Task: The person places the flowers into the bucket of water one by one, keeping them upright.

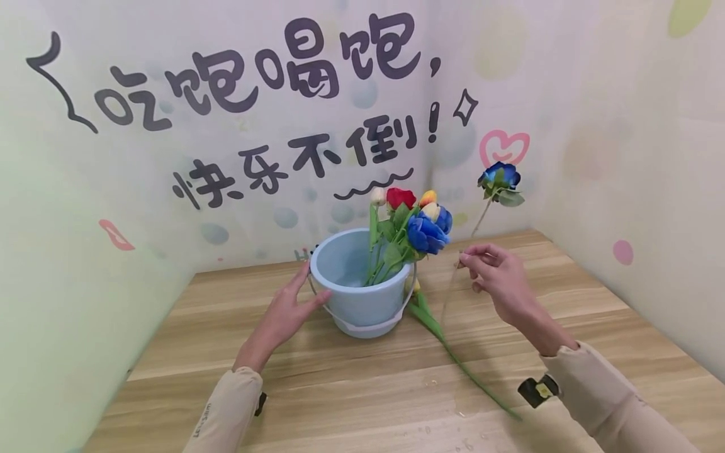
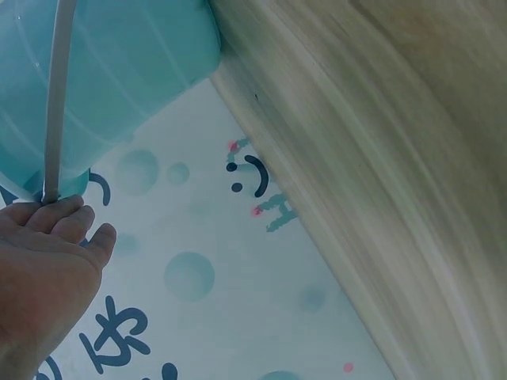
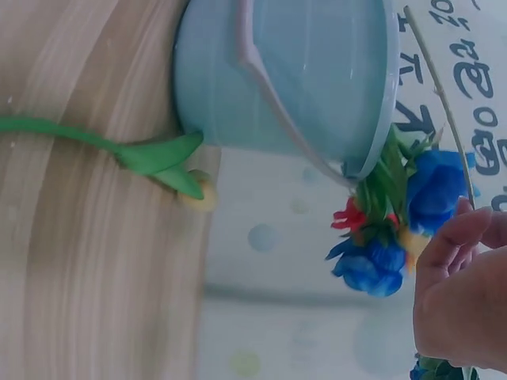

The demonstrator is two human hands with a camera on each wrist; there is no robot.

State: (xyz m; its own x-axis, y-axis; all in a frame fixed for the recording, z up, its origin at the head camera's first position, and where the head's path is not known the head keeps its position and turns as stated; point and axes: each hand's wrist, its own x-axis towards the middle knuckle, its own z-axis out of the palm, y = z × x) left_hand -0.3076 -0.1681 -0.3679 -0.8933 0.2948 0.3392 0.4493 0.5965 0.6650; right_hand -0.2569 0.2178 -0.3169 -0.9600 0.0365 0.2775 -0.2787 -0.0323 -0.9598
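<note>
A light-blue bucket (image 1: 362,311) stands on the table with several artificial flowers leaning at its right side: a red rose (image 1: 401,198), blue blooms (image 1: 427,233) and pale tulips. My left hand (image 1: 286,318) rests against the bucket's left side, thumb and fingers spread at the rim; in the left wrist view its fingertips touch near the handle's end. To the right of the bucket, my right hand (image 1: 498,280) pinches the thin stem of a blue artificial rose (image 1: 500,179), its bloom held up above the hand. The stem's lower end hangs toward the table.
A yellow tulip with a long green stem (image 1: 464,365) lies on the wooden table (image 1: 238,321) right of the bucket, its bloom partly behind it. Water drops (image 1: 461,412) spot the front. Printed walls (image 1: 272,220) stand close behind and at both sides.
</note>
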